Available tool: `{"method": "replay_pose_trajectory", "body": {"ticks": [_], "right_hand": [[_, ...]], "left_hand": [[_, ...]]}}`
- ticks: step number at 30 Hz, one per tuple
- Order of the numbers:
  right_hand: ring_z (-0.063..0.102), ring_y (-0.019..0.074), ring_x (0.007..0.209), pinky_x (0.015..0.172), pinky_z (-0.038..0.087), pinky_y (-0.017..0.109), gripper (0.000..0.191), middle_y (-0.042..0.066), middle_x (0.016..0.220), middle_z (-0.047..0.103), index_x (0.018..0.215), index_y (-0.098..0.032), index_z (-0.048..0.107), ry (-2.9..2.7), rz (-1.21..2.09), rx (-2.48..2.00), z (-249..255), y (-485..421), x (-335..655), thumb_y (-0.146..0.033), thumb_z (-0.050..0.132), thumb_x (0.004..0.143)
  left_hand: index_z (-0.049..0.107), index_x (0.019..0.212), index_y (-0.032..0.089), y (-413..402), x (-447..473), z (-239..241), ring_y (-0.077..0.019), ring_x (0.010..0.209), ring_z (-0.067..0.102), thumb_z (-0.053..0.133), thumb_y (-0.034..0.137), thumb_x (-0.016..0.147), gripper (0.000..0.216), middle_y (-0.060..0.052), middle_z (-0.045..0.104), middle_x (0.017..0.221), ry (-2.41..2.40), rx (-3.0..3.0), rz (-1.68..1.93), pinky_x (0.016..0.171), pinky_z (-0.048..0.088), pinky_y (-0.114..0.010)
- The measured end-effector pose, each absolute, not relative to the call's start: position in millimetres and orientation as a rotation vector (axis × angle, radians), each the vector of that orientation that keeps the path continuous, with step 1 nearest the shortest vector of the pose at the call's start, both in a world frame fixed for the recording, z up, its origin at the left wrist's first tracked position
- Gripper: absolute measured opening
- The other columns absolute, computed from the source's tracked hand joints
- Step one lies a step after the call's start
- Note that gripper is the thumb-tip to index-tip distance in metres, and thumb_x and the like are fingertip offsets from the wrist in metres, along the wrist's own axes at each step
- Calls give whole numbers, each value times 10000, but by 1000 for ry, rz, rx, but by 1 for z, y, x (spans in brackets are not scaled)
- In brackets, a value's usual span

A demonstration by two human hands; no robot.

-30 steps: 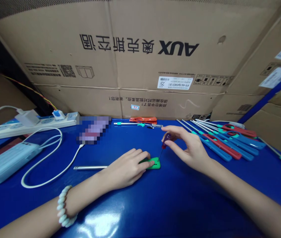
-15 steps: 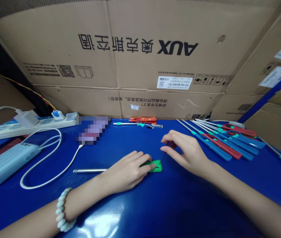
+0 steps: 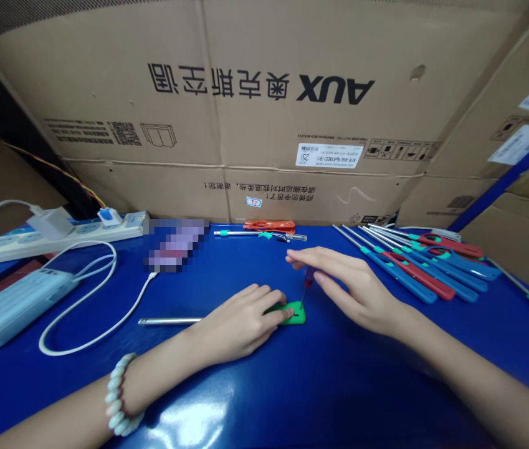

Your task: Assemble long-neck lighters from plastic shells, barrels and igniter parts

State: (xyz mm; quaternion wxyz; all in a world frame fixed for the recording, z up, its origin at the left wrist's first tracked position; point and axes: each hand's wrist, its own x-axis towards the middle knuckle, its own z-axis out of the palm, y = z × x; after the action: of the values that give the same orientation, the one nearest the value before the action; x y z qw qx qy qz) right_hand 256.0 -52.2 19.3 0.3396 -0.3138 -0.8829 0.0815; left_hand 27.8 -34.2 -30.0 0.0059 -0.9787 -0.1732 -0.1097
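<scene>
My left hand [image 3: 240,321] lies palm down on a green-handled tool [image 3: 295,313] whose thin metal shaft [image 3: 168,322] sticks out to the left on the blue table; its fingers press the green handle. My right hand [image 3: 346,287] pinches a small screwdriver with a dark purple handle [image 3: 308,275] between thumb and fingers. The screwdriver stands nearly upright, and its tip rests on the green handle.
A row of blue and red handled tools [image 3: 414,262] lies at the right. An orange tool [image 3: 268,226] and a thin rod lie at the back. A white power strip [image 3: 58,234], a pale power bank [image 3: 12,305] and a white cable [image 3: 105,299] are at the left. Cardboard boxes [image 3: 264,112] wall the back.
My right hand's fingers have rolled along the screwdriver handle, from curled a moment ago to stretched out leftward over it. My left hand stays on the green handle.
</scene>
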Motion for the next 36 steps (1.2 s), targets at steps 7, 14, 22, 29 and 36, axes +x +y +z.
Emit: {"method": "replay_pose_trajectory", "body": {"ticks": [7,14,22,29,36], "right_hand": [[614,199,855,769,512,333,205,90,960,644,1106,-184,573,-2281,86,-886,20,-52,257,-209,468,931],[615,173,843,772,506,305,235,69,946,628,1144,-185,541,-2324,248,-908,23,-51,257,-182,413,947],[600,159,937,834,496,304,332,91,1117,585,1268,-187,447,-2354,351,-919,23,-54,257,-138,374,947],[610,192,905,790,496,328,229,98,1033,623,1144,-156,523,-2354,213,-957,24,-54,260,-215,400,959],[619,179,813,749,499,312,198,79,933,641,1090,-157,541,-2390,187,-970,24,-53,258,-239,416,960]], "left_hand": [[515,1245,199,-34,28,-31,-210,912,505,420,167,938,323,-92,534,1108,-543,-3076,-335,801,439,-338],[516,1246,201,-33,28,-30,-204,901,504,404,170,946,321,-93,535,1100,-539,-3081,-325,789,435,-329],[518,1239,202,-32,28,-32,-209,914,504,404,182,949,313,-93,533,1116,-544,-3076,-314,803,434,-342],[526,1233,198,-33,28,-32,-203,909,508,401,181,952,308,-96,537,1105,-535,-3073,-356,790,437,-333],[503,1255,209,-33,28,-31,-205,916,506,412,172,947,324,-88,530,1121,-544,-3087,-336,797,436,-334]]}}
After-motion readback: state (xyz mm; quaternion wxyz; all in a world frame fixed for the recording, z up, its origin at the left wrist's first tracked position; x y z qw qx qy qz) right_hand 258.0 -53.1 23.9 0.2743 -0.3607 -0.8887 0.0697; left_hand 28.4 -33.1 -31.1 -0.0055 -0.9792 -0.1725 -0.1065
